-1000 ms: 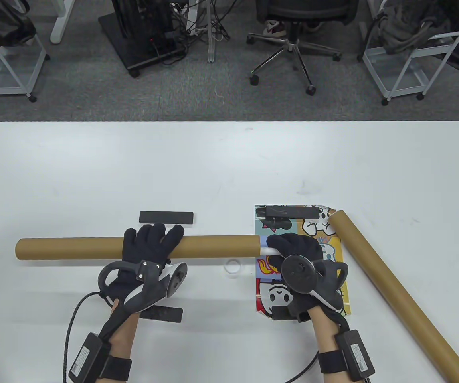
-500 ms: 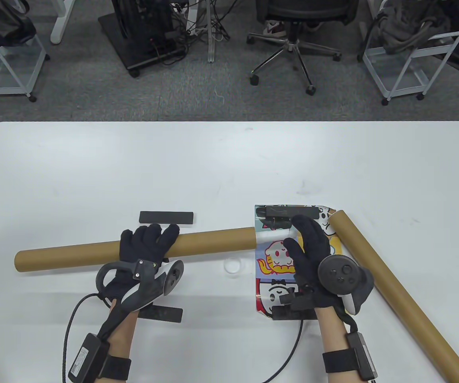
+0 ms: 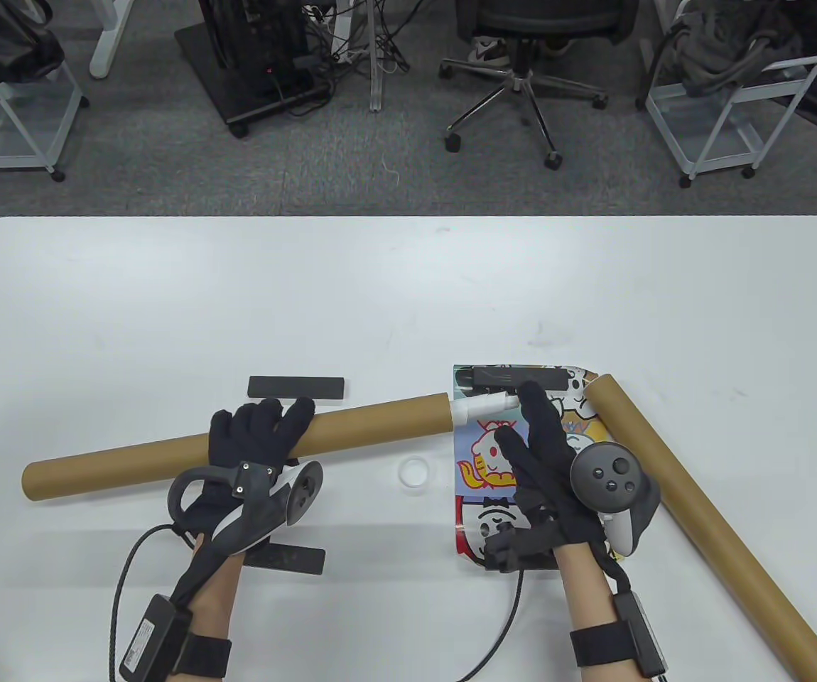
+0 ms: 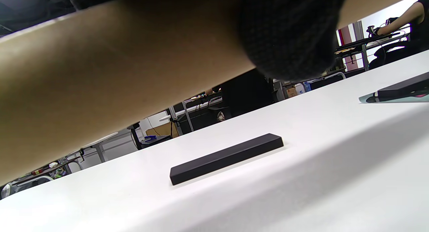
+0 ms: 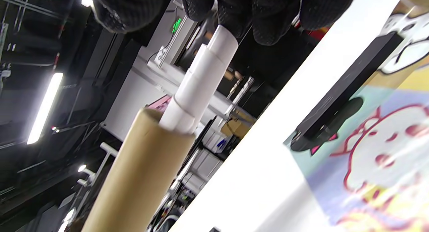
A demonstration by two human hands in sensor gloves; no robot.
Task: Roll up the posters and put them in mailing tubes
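On white table (image 3: pixel 167 298): my left hand (image 3: pixel 256 437) grips tube (image 3: pixel 131 455); roll (image 3: pixel 483 406) protrudes from its mouth, coaxial, touching my right hand's (image 3: pixel 547 455) straight fingertips (image 3: pixel 528 395).

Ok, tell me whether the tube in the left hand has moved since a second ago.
Yes. The tube has tilted: its right end rose toward the black bar on the flat poster.

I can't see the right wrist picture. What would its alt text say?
Gloved fingertips of the right hand touch the end of a rolled white poster sticking out of a brown cardboard mailing tube. To the right, a black bar lies on a colourful cartoon poster on the white table.
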